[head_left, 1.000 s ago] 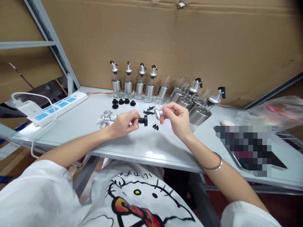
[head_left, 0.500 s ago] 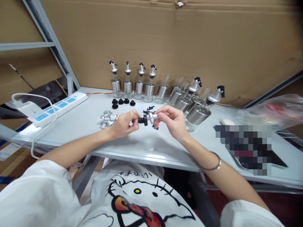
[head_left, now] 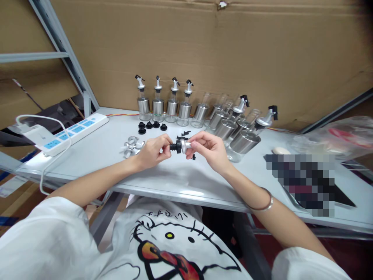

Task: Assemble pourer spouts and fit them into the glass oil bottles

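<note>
My left hand (head_left: 155,151) pinches a ribbed black stopper (head_left: 175,146) by its narrow end. Opposite it, my right hand (head_left: 210,151) grips a silver pourer spout (head_left: 183,146) by its thin stem. Stopper and spout meet in line above the table, the silver collar against the black flange. Under and behind the hands lie small black lever caps (head_left: 185,133), partly hidden by my right fingers. Beside my left wrist is a pile of loose silver spouts (head_left: 133,146). Farther back sit several black stoppers (head_left: 149,125).
Along the cardboard wall stand glass-and-steel bottles (head_left: 158,107), some topped with pourers and others without. A capped bottle (head_left: 245,141) stands close behind my right hand. At left lies a white power strip (head_left: 76,132) with a cable; at right, a plastic bag (head_left: 335,136) and a white mouse (head_left: 280,150).
The silver spout has come leftward onto the black stopper, closing the gap between them. My right hand has shifted slightly left; my left hand is nearly still.
</note>
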A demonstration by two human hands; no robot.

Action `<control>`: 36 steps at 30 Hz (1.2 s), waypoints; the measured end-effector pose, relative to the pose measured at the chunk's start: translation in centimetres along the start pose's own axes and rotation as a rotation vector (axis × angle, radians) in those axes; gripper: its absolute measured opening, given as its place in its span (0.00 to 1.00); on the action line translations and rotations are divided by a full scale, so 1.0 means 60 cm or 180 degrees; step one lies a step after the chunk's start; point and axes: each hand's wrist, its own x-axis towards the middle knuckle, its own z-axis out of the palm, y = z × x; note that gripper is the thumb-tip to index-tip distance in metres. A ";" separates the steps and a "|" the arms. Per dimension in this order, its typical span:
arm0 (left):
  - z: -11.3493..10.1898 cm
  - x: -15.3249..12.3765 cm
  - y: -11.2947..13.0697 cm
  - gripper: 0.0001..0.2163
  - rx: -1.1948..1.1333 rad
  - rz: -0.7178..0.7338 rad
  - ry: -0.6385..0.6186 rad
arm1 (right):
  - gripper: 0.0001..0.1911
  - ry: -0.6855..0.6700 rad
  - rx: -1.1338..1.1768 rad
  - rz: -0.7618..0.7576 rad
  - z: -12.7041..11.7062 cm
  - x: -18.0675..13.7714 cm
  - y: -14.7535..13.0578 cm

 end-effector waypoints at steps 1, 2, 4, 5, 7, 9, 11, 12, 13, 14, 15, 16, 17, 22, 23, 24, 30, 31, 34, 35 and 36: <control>0.001 -0.001 -0.001 0.07 -0.0036 -0.0018 -0.0024 | 0.15 -0.0003 -0.0018 0.0017 0.000 0.000 0.000; 0.002 -0.001 -0.003 0.07 -0.0083 -0.0049 -0.0053 | 0.15 0.0007 -0.0038 0.0016 0.001 0.000 0.000; 0.002 -0.002 -0.006 0.05 -0.0207 -0.0148 -0.0147 | 0.14 0.0053 -0.0081 -0.0017 0.001 0.001 0.002; 0.001 -0.002 -0.007 0.04 -0.0276 -0.0215 -0.0203 | 0.14 0.0077 -0.0097 -0.0044 0.001 0.001 0.004; -0.001 -0.002 -0.009 0.05 -0.0420 -0.0318 -0.0312 | 0.13 0.0111 -0.0108 -0.0101 0.002 0.001 0.007; -0.003 -0.001 -0.009 0.05 -0.0561 -0.0361 -0.0362 | 0.13 0.0130 -0.0107 -0.0155 0.002 0.002 0.009; -0.004 -0.001 -0.009 0.05 -0.0672 -0.0396 -0.0369 | 0.13 0.0165 -0.0140 -0.0186 0.001 0.002 0.009; -0.004 0.000 -0.008 0.05 -0.0713 -0.0430 -0.0371 | 0.13 0.0187 -0.0172 -0.0195 0.000 0.002 0.009; -0.003 0.001 -0.007 0.05 -0.0743 -0.0482 -0.0369 | 0.13 0.0208 -0.0209 -0.0208 -0.001 0.003 0.009; -0.002 0.001 -0.005 0.05 -0.0775 -0.0538 -0.0358 | 0.13 0.0225 -0.0247 -0.0220 -0.002 0.003 0.010; -0.001 0.001 -0.004 0.05 -0.0828 -0.0598 -0.0338 | 0.12 0.0235 -0.0284 -0.0230 -0.004 0.004 0.010; 0.000 0.002 -0.002 0.05 -0.0923 -0.0675 -0.0318 | 0.12 0.0241 -0.0320 -0.0237 -0.006 0.005 0.010; 0.002 0.001 0.000 0.05 -0.1065 -0.0792 -0.0299 | 0.12 0.0239 -0.0354 -0.0239 -0.008 0.006 0.011; 0.006 -0.002 0.010 0.11 -0.1767 -0.1747 -0.0264 | 0.14 0.0168 -0.0463 -0.0183 -0.014 0.009 0.019; 0.006 -0.002 0.011 0.12 -0.1786 -0.1836 -0.0260 | 0.15 0.0151 -0.0462 -0.0190 -0.014 0.009 0.020; 0.005 -0.002 0.012 0.12 -0.1784 -0.1871 -0.0250 | 0.15 0.0132 -0.0457 -0.0211 -0.014 0.009 0.021; 0.004 0.002 0.010 0.13 -0.1691 -0.1815 -0.0075 | 0.13 0.0079 -0.0755 -0.0503 -0.012 0.006 0.025; 0.005 0.002 0.009 0.13 -0.1677 -0.1827 -0.0080 | 0.12 0.0073 -0.0914 -0.0575 -0.012 0.006 0.026; 0.007 0.001 0.010 0.12 -0.1689 -0.1891 -0.0174 | 0.08 0.0085 -0.1638 -0.0928 -0.017 0.005 0.032; 0.007 0.001 0.010 0.12 -0.1708 -0.1910 -0.0213 | 0.07 0.0063 -0.1886 -0.1083 -0.020 0.006 0.034; 0.007 0.000 0.010 0.11 -0.1732 -0.1918 -0.0241 | 0.06 0.0022 -0.2086 -0.1248 -0.023 0.006 0.036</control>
